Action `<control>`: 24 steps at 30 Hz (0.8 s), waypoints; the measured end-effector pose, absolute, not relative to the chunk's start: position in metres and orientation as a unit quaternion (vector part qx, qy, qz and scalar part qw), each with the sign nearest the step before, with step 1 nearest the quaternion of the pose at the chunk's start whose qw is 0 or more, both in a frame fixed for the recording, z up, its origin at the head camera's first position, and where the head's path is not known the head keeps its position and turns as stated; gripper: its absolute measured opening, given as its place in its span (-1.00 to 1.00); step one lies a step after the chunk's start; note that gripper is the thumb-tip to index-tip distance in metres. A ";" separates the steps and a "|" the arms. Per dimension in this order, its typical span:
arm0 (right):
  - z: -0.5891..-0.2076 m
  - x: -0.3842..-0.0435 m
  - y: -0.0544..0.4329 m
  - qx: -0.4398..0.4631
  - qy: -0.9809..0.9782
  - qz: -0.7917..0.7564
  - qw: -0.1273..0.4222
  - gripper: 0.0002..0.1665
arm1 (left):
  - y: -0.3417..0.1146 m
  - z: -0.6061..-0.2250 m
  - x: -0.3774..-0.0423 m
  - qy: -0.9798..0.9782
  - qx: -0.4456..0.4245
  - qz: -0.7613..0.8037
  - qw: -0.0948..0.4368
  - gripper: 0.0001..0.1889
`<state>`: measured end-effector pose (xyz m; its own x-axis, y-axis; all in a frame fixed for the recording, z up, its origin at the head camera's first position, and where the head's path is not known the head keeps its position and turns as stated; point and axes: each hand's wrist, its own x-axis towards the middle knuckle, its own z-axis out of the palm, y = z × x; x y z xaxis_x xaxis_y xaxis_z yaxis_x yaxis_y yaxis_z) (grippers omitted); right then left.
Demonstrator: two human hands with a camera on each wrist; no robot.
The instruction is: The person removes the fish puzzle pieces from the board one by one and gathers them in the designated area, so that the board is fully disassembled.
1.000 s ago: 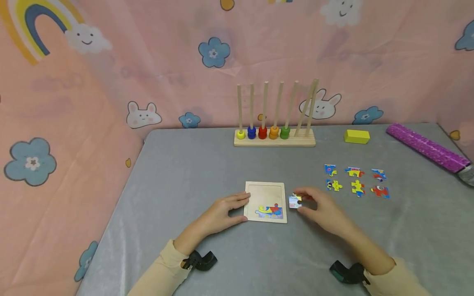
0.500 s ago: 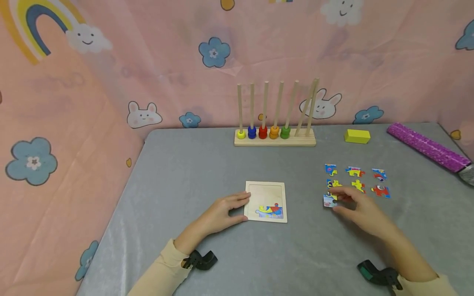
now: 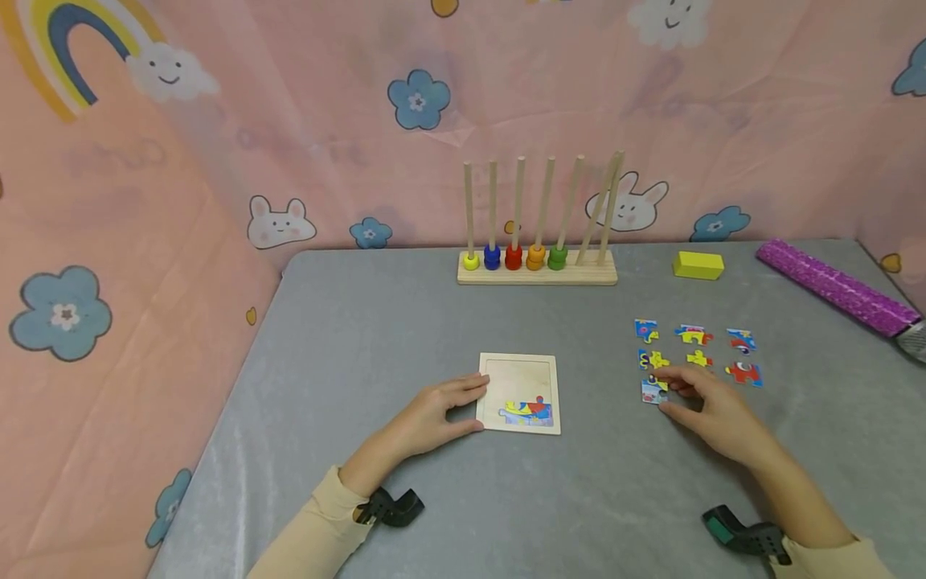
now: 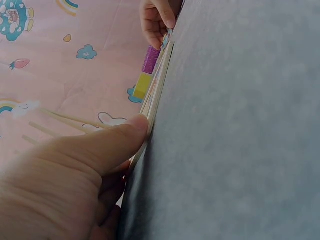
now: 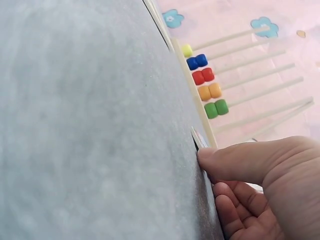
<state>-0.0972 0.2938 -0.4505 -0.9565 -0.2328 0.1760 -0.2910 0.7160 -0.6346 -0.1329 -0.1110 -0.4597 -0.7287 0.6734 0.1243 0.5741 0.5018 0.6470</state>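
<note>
My left hand (image 3: 432,412) grips the left side of a small square wooden puzzle tray (image 3: 515,376), thumb at the near corner and fingers along the edge. Joined puzzle pieces (image 3: 528,413) lie in the tray's lower right part. In the left wrist view, the thumb (image 4: 127,131) presses the tray's edge. Right of the tray, my right hand (image 3: 716,414) pinches a pale blue puzzle piece (image 3: 653,392) between thumb and fingers. This piece sits just below the loose pieces; in the right wrist view its edge (image 5: 199,136) stands slightly tilted beside the thumb.
Several loose puzzle pieces (image 3: 692,334) lie in two rows beyond the right hand. At the back stands a wooden bead rack (image 3: 537,276) with upright pegs and coloured beads. A yellow block (image 3: 698,265) and a purple glittery tube (image 3: 835,288) lie at the back right.
My right hand has carried the pale blue puzzle piece from beside the tray rightward to the loose pieces. The left hand and the tray have stayed put.
</note>
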 end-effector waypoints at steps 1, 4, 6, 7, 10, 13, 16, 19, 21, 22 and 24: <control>-0.451 -0.097 0.294 0.143 -0.925 0.349 0.044 -0.57 | -0.111 -0.460 -0.133 0.864 0.360 0.345 0.073 -0.40; -0.454 -0.097 0.294 0.147 -0.924 0.350 0.051 -0.56 | -0.111 -0.459 -0.133 0.865 0.359 0.343 0.077 -0.40; -0.454 -0.097 0.294 0.149 -0.923 0.351 0.056 -0.57 | -0.112 -0.459 -0.133 0.864 0.358 0.345 0.078 -0.40; -0.455 -0.097 0.294 0.150 -0.923 0.351 0.058 -0.57 | -0.112 -0.459 -0.132 0.864 0.358 0.345 0.078 -0.40; -0.455 -0.098 0.295 0.155 -0.920 0.353 0.064 -0.57 | -0.111 -0.459 -0.132 0.865 0.356 0.346 0.078 -0.40; -0.455 -0.097 0.295 0.157 -0.918 0.357 0.068 -0.55 | -0.111 -0.459 -0.132 0.865 0.356 0.344 0.077 -0.40; -0.455 -0.097 0.295 0.155 -0.916 0.363 0.068 -0.53 | -0.111 -0.459 -0.133 0.866 0.359 0.342 0.074 -0.41; -0.454 -0.096 0.294 0.149 -0.915 0.369 0.066 -0.53 | -0.111 -0.459 -0.132 0.865 0.361 0.341 0.073 -0.40; -0.453 -0.096 0.293 0.144 -0.915 0.371 0.065 -0.54 | -0.111 -0.458 -0.132 0.864 0.361 0.343 0.074 -0.40; -0.453 -0.096 0.293 0.142 -0.915 0.372 0.064 -0.55 | -0.111 -0.458 -0.132 0.864 0.361 0.344 0.074 -0.40; -0.451 -0.095 0.293 0.139 -0.914 0.376 0.061 -0.55 | -0.111 -0.458 -0.132 0.865 0.361 0.342 0.074 -0.41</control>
